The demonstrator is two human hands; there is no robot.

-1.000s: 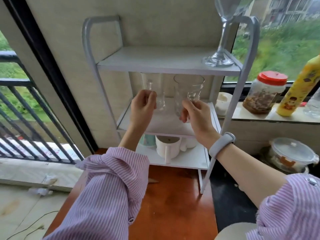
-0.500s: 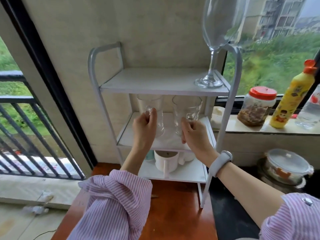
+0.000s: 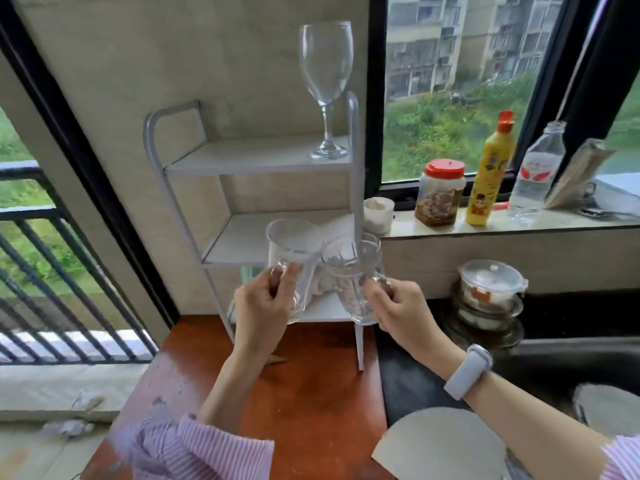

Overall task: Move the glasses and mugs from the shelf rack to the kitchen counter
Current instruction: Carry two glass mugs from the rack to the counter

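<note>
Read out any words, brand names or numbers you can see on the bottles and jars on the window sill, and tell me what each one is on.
No text can be read.
Yellow squeeze bottle with orange cap: cartoon figure printed on it, lettering too blurred to read.
Clear plastic water bottle: red and white label, words too blurred.
Clear jar with red lid: no label visible.
Two clear glass mugs, in the left hand and the right hand: no print.
</note>
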